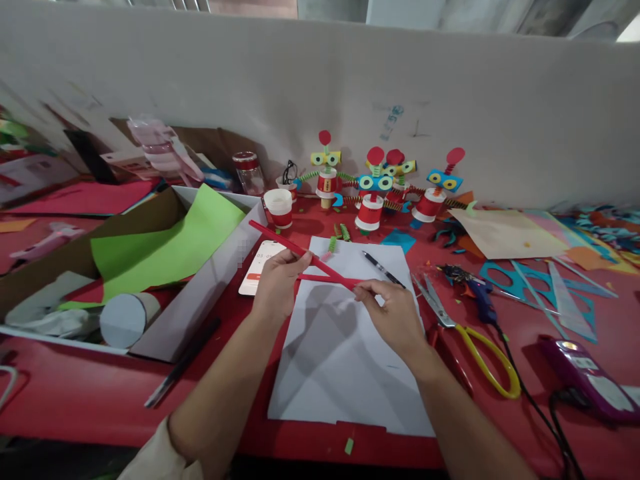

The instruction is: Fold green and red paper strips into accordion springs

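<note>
Two long red paper strips meet at an angle above a white sheet. My left hand pinches the upper strip near its middle, its fingers closed. At the right end, where the strips come together, my right hand holds them between thumb and fingertips. The lower strip runs left behind my left hand. Small green folded pieces lie just past the sheet, and a black pen rests on its upper right part. A phone is partly hidden behind my left hand.
An open box with green paper stands left. Scissors, a glue gun and a purple device with a cable are right. Paper-cup figures and a paper cup stand at the back, before a pale partition.
</note>
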### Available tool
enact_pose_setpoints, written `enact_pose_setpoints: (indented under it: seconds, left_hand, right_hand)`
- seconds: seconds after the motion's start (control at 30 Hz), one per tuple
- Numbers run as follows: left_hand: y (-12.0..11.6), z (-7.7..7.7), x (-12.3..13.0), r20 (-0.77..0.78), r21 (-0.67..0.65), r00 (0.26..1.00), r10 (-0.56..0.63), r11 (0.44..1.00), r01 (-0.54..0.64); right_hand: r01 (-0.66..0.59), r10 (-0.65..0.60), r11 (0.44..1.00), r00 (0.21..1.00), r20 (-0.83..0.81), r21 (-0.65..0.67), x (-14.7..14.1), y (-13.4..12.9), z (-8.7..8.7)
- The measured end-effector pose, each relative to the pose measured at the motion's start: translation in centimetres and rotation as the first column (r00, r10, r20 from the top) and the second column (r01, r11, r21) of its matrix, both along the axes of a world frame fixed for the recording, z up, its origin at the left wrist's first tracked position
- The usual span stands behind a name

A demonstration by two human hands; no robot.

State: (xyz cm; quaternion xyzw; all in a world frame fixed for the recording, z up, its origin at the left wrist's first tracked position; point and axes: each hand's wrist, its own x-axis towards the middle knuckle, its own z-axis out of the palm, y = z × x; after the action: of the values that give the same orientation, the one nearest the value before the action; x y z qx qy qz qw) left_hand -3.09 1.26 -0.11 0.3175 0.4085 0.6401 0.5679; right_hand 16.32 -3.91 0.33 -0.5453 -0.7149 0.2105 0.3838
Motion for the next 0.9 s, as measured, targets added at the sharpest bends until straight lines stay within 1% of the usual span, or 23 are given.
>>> enact_pose_setpoints:
  seconds: [0.1,0.17,0.23,0.3,0.37,0.43,0.47,0.53,0.57,0.6,0.63,0.67,0.7,0.73,0.77,0.8,0.83,0.9]
  left_hand:
    - [-0.1,0.2,0.2,0.048,-0.012,0.999,-0.005,1.000,0.006]
    - [0.0,0.5,-0.1,0.127,-0.056,0.992,0.023,0.998,-0.016]
    - [0.3,0.9,-1.1,0.229,-0.116,0.969,0.092,0.991,-0.067]
    - [0.8,1.5,-2.5,0.318,-0.165,0.929,0.187,0.976,-0.140]
    - [1.3,2.1,-4.1,0.371,-0.178,0.885,0.280,0.957,-0.228]
    - [1.8,2.5,-5.3,0.402,-0.159,0.841,0.362,0.932,-0.326]
    - [1.9,2.5,-5.5,0.412,-0.134,0.825,0.386,0.922,-0.365]
    - [1.8,2.4,-4.7,0.400,-0.039,0.837,0.373,0.919,-0.392]
    - [1.5,2.1,-3.6,0.347,0.025,0.893,0.286,0.949,-0.314]
    - [1.0,1.8,-2.3,0.265,0.053,0.941,0.210,0.971,-0.231]
    - [0.3,1.5,-0.8,0.169,0.063,0.984,0.052,0.996,-0.063]
    - [-0.3,1.1,0.7,0.089,0.054,0.988,-0.124,0.991,0.119]
    - [-1.0,0.7,2.0,0.034,0.033,0.967,-0.251,0.968,0.250]
    - [-1.5,0.4,3.1,-0.016,0.009,0.943,-0.331,0.943,0.331]
    - [-1.8,0.1,3.8,-0.055,-0.010,0.929,-0.365,0.931,0.365]
    - [-1.9,-0.1,4.1,-0.071,-0.015,0.930,-0.360,0.933,0.360]
    - [-1.8,-0.2,4.0,-0.054,-0.013,0.946,-0.321,0.947,0.321]
    - [-1.3,-0.2,3.1,0.034,-0.015,0.981,-0.192,0.981,0.192]
  right_hand:
    - [0.001,-0.003,0.999,0.999,-0.043,-0.051,-0.2,-0.1,-0.3]
    - [-0.010,0.004,0.996,0.998,-0.064,-0.091,-0.4,-0.2,-0.6]
    - [-0.008,0.002,0.994,0.998,-0.061,-0.105,-0.6,-0.2,-1.0]
    - [-0.005,0.001,0.995,0.999,-0.040,-0.100,-0.6,-0.1,-1.4]
    - [-0.013,0.012,0.996,1.000,-0.015,-0.083,-0.6,0.0,-1.8]
    - [0.000,-0.001,0.998,1.000,-0.013,-0.058,-0.4,0.1,-1.9]
    - [0.025,-0.026,0.999,0.999,-0.031,-0.043,-0.3,0.1,-1.9]
    - [0.098,-0.101,0.995,0.990,-0.094,-0.030,-0.1,0.0,-1.6]
    - [0.136,-0.140,0.990,0.981,-0.131,-0.033,0.0,0.0,-1.4]
    - [0.163,-0.167,0.986,0.972,-0.165,-0.040,0.0,-0.1,-1.3]
    - [0.171,-0.177,0.984,0.966,-0.188,-0.049,-0.1,-0.1,-1.1]
    - [0.161,-0.169,0.985,0.965,-0.201,-0.056,-0.1,-0.2,-1.1]
    - [0.138,-0.147,0.989,0.967,-0.206,-0.058,-0.3,-0.2,-1.1]
    - [0.107,-0.116,0.993,0.972,-0.204,-0.057,-0.4,-0.2,-1.2]
    - [0.076,-0.085,0.996,0.977,-0.196,-0.053,-0.5,-0.1,-1.3]
    - [0.054,-0.062,0.997,0.981,-0.185,-0.047,-0.6,-0.1,-1.4]
    - [0.040,-0.046,0.998,0.985,-0.167,-0.040,-0.7,0.0,-1.6]
    - [0.045,-0.047,0.999,0.993,-0.112,-0.023,-0.6,0.1,-1.8]
